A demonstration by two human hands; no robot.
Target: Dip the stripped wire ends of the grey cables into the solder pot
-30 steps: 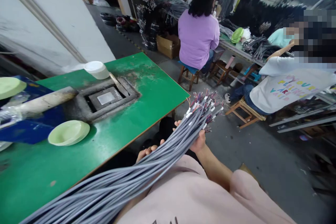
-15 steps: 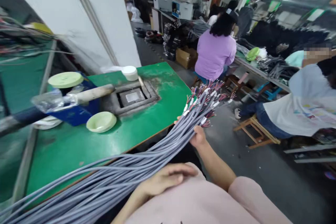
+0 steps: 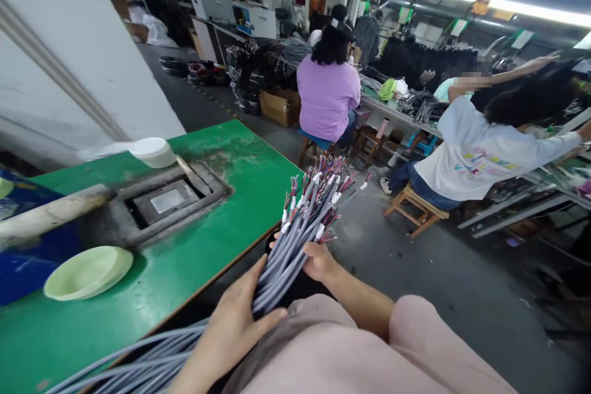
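Note:
A thick bundle of grey cables (image 3: 290, 246) lies over my lap, its far ends stripped to thin coloured wires with white wraps just below them. Near those ends my right hand (image 3: 318, 260) holds the bundle from beneath, thumb on the near side and fingertips showing at the far side. Further back, my left hand (image 3: 235, 314) is laid over the cables, fingers along one side and thumb on the other, gripping them. The rest of the cables trail to the lower left along the table's edge.
On the green table (image 3: 175, 271) are a pale green bowl (image 3: 87, 274), a soldering pot in a frame (image 3: 168, 200), a white tub (image 3: 152, 152) and a blue container (image 3: 41, 246). Ahead, a person in purple (image 3: 327, 98) and another in a white top (image 3: 475, 154) sit at benches.
My left hand has gone from lying flat by my body to grasping the cable bundle. The view has turned right, and the person in white has stretched out an arm.

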